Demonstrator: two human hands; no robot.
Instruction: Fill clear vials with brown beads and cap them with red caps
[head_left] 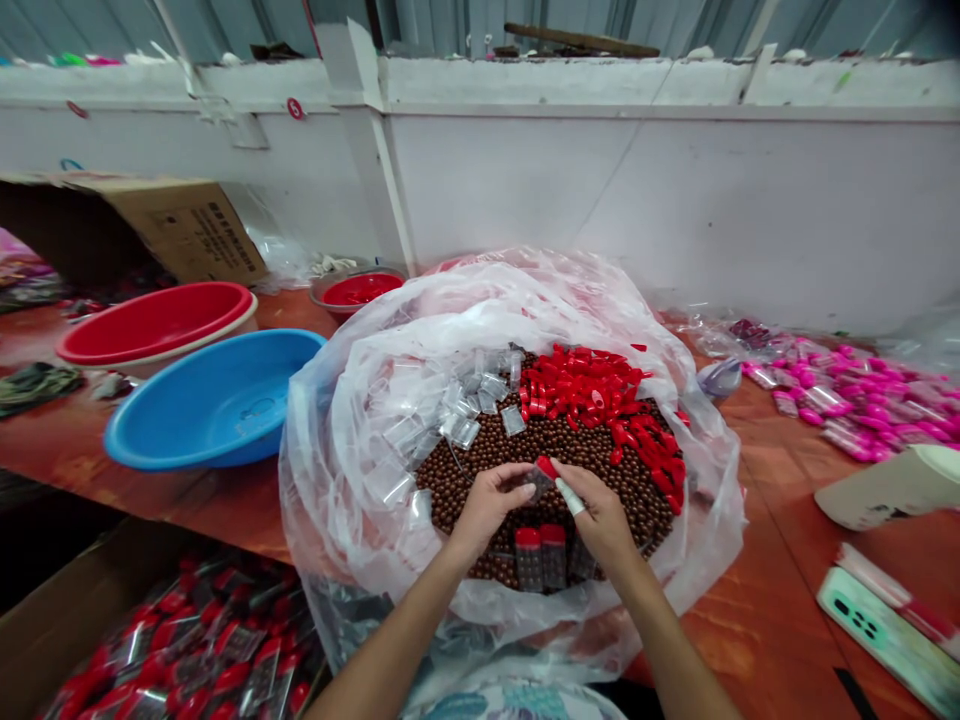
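Note:
A big clear plastic bag (pixel 352 420) lies open on the table, full of small brown balls (pixel 570 450). A heap of red caps (pixel 592 390) and several small clear boxes (pixel 469 400) lie on top of the balls. My left hand (pixel 487 505) and my right hand (pixel 596 510) meet over the near side of the pile. Together they hold one small clear box with a red cap (pixel 541 474). Two filled red-capped boxes (pixel 540 555) stand upright just below my hands.
A blue basin (pixel 214 400) and a red basin (pixel 154 322) sit left on the table. A cardboard box of finished red-capped boxes (pixel 195 650) is at lower left. Pink items in packets (pixel 847 395) lie right, with a phone (pixel 877 630) near the right edge.

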